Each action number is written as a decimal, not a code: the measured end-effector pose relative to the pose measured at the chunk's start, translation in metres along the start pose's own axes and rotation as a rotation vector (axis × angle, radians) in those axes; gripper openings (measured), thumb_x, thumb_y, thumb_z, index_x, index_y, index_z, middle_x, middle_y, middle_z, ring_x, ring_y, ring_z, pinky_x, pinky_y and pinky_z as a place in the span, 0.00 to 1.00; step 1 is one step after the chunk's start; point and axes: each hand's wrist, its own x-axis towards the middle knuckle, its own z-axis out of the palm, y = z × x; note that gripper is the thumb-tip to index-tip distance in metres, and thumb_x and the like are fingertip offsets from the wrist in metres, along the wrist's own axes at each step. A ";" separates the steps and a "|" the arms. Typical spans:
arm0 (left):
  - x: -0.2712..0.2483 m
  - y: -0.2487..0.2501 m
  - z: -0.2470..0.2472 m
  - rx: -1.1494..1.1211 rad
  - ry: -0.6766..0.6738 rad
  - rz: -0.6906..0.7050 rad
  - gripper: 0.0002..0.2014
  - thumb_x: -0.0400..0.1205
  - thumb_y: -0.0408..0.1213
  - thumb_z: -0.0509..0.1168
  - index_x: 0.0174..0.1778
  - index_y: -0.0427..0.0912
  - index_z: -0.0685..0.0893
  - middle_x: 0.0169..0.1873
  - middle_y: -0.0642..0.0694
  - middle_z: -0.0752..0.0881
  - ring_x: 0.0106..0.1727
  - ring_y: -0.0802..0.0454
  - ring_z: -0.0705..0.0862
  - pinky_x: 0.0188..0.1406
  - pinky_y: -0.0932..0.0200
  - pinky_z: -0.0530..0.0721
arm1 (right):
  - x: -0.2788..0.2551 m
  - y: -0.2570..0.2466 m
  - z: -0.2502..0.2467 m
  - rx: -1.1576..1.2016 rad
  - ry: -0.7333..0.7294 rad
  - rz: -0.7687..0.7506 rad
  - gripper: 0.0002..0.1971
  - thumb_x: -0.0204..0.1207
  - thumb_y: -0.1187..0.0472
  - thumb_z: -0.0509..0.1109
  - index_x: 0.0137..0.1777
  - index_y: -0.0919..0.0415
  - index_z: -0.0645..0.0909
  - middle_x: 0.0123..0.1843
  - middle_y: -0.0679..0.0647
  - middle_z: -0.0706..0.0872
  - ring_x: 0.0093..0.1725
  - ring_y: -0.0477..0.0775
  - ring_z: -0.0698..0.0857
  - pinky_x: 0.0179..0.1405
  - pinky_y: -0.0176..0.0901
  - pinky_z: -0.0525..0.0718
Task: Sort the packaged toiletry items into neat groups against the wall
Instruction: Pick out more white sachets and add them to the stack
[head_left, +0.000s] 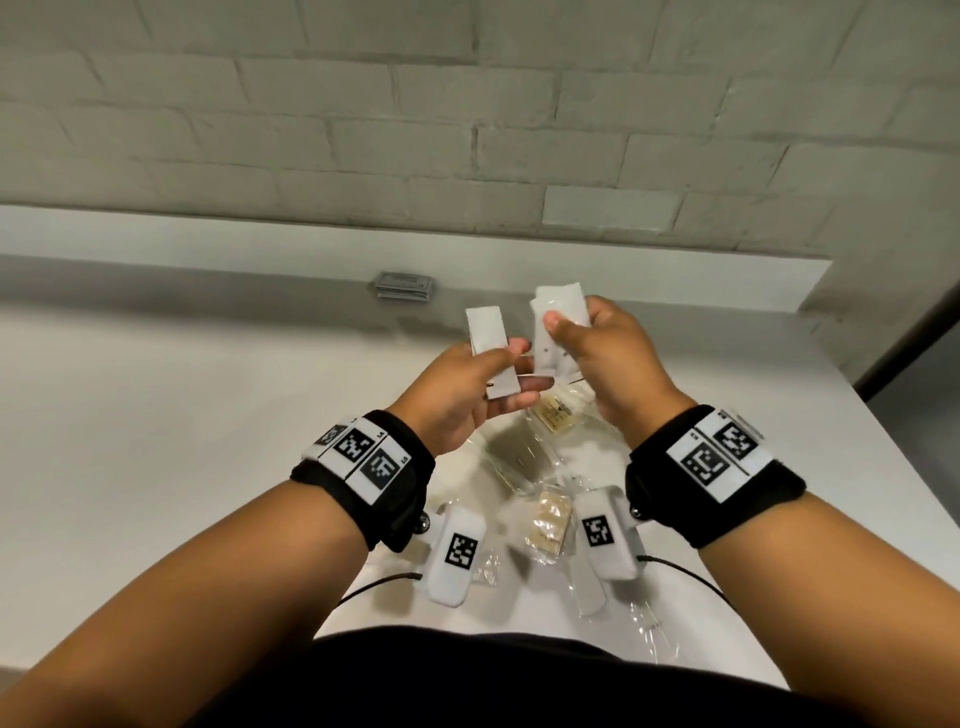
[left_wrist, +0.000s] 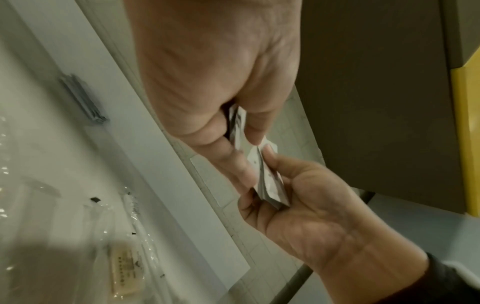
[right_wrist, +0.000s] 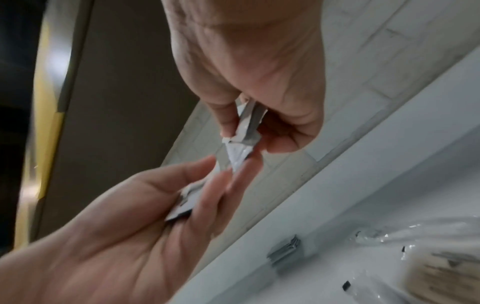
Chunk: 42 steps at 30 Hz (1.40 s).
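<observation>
Both hands are raised above the white counter (head_left: 182, 415), close together. My left hand (head_left: 511, 364) pinches one long white sachet (head_left: 487, 335) between thumb and fingers; the left wrist view shows it edge-on as the white sachet (left_wrist: 237, 123). My right hand (head_left: 566, 322) grips a small bundle of white sachets (head_left: 560, 306), thumb on top, the bundle (right_wrist: 249, 121) fanned slightly. The lower ends of the sachets nearly touch. A stack of grey sachets (head_left: 404, 286) lies against the wall ledge.
Under my hands lies a heap of clear-wrapped items: a packet with a beige label (head_left: 558, 415), a beige item in film (head_left: 548, 519) and loose cellophane (head_left: 644, 623). The brick wall (head_left: 467, 130) runs behind the ledge. The counter's right edge (head_left: 883, 431) drops to a dark floor.
</observation>
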 end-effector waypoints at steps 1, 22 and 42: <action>-0.001 0.002 -0.003 -0.044 0.004 -0.037 0.13 0.87 0.31 0.56 0.64 0.32 0.78 0.55 0.33 0.87 0.51 0.39 0.89 0.46 0.55 0.91 | 0.003 -0.002 -0.006 0.012 0.035 0.005 0.05 0.80 0.64 0.68 0.54 0.61 0.82 0.43 0.52 0.89 0.37 0.48 0.87 0.34 0.35 0.84; 0.001 0.001 0.009 0.084 -0.095 0.104 0.15 0.89 0.33 0.51 0.69 0.37 0.76 0.42 0.48 0.88 0.47 0.52 0.86 0.53 0.52 0.87 | -0.010 -0.009 0.015 -0.196 -0.129 -0.051 0.11 0.81 0.59 0.67 0.47 0.66 0.87 0.39 0.58 0.89 0.37 0.51 0.86 0.42 0.43 0.83; -0.011 0.009 -0.005 0.879 0.257 0.097 0.31 0.81 0.68 0.47 0.58 0.43 0.75 0.51 0.47 0.83 0.52 0.50 0.82 0.53 0.51 0.78 | 0.003 0.004 -0.012 0.156 0.023 0.010 0.03 0.80 0.62 0.68 0.52 0.58 0.82 0.43 0.60 0.88 0.39 0.57 0.88 0.43 0.53 0.88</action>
